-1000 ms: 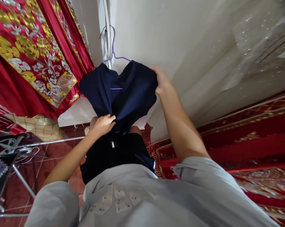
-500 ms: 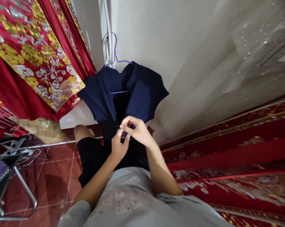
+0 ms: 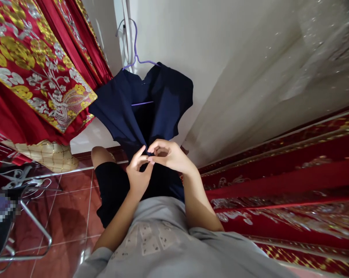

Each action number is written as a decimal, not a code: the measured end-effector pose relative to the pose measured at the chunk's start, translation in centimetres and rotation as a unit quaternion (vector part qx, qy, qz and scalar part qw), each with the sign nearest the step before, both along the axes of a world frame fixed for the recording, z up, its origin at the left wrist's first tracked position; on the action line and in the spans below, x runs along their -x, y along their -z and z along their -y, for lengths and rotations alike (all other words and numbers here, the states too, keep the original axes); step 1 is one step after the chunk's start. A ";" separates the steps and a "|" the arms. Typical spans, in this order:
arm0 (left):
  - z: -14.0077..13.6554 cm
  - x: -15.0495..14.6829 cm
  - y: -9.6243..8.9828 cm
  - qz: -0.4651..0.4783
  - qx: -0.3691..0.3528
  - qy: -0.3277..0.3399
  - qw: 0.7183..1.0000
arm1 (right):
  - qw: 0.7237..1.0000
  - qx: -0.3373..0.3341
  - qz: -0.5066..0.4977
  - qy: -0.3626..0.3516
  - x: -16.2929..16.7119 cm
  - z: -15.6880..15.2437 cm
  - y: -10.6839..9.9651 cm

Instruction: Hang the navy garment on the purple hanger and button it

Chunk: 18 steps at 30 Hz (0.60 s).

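A navy sleeveless garment [image 3: 112,100] with a deep V-shaped front opening hangs on a purple hanger [image 3: 136,42] by the wall. At the low point of that opening, my left hand [image 3: 138,173] pinches the front edge of the cloth, thumb and fingers curled. My right hand [image 3: 174,156] is close against it, its thumb and forefinger closed at the same spot. The fingertips of both hands nearly meet. Whether a button or other small piece lies between them is hidden.
Red cloth with gold and silver embroidery [image 3: 47,77] hangs at the left. More red decorated fabric [image 3: 278,185] runs along the right. A metal-framed chair [image 3: 44,235] stands on the red tiled floor [image 3: 67,220]. A pale wall [image 3: 221,50] rises behind the garment.
The garment and hanger sit higher and slightly left in view. My hands have shifted their pinch; the bit of navy cloth showing between them before is now mostly covered by the fingers.
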State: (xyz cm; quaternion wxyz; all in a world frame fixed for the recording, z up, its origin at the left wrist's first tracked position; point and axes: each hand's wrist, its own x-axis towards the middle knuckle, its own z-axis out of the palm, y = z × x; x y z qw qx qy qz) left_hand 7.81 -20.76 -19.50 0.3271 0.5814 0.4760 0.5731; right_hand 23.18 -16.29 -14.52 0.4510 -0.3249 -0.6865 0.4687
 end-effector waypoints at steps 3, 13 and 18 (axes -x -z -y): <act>0.0 0.2 -0.4 -0.008 0.018 -0.008 1.000 | 1.000 -0.010 -0.001 0.003 -0.6 -0.3 0.1; -0.3 0.0 -0.2 0.067 -0.004 -0.025 0.997 | 0.992 -0.097 0.055 0.050 0.2 -0.6 0.0; -0.5 0.1 -0.1 0.114 -0.028 -0.035 0.992 | 0.987 -0.100 0.101 0.073 1.2 -0.9 0.4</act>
